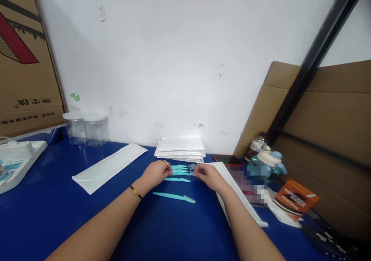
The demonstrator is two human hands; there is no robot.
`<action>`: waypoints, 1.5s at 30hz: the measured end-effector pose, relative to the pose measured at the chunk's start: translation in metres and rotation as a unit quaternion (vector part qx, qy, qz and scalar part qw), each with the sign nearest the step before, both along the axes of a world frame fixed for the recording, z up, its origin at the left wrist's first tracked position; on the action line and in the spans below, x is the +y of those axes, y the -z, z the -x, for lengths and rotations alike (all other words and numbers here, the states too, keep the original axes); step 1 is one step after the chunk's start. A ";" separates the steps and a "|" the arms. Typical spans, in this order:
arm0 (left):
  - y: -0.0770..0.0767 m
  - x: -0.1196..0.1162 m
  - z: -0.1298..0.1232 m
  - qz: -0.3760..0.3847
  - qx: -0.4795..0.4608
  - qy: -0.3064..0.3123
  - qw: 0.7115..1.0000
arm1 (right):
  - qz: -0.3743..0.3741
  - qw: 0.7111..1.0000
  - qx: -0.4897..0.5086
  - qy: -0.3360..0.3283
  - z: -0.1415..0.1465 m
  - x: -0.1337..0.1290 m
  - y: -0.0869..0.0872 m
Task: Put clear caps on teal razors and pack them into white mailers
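Several teal eyebrow razors lie on the blue tabletop in front of me. My left hand (158,173) is closed at the handle end of one teal razor (180,174), which points right. At that razor's other end, my right hand (204,173) pinches a small clear blade cap (192,173). More clear caps (191,166) lie just behind those fingers. Behind the held razor is a group of razors (179,168). Nearer to me are one razor (178,179) just below my left fingers and another razor (174,197) by itself, its clear-looking tip to the right.
White padded envelopes (180,144) are stacked by the wall. One long envelope (110,167) lies left; another (242,193) is partly under my right forearm. Two clear jars (96,131), a power strip (27,164), a phone (227,159), a bottle (268,162) and an orange pouch (296,199) stand around.
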State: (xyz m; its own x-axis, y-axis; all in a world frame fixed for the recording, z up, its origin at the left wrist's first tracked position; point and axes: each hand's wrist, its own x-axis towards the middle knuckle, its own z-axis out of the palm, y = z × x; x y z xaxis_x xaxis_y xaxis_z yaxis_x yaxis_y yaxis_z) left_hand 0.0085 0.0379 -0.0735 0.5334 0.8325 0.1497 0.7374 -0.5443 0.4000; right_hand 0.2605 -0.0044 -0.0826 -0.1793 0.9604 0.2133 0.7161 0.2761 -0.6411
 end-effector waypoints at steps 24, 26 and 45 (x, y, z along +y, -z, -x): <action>-0.012 -0.021 -0.001 0.108 0.009 0.093 0.990 | 0.176 0.975 0.055 -0.128 0.011 -0.014 -0.012; -0.011 -0.019 0.000 0.106 -0.001 0.083 0.991 | 0.152 0.981 0.062 -0.103 0.004 -0.012 -0.013; -0.008 -0.014 -0.008 0.064 -0.233 -0.002 0.970 | 0.022 0.992 -0.076 0.102 -0.013 0.015 0.017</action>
State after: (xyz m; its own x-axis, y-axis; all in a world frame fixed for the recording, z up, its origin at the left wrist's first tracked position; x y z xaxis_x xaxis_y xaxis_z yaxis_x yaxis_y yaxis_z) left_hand 0.0168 0.0241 -0.0659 0.4296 0.8618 0.2697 0.4617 -0.4663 0.7546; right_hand 0.2733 0.0106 -0.0992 -0.0080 0.9878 0.1555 0.8437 0.0901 -0.5291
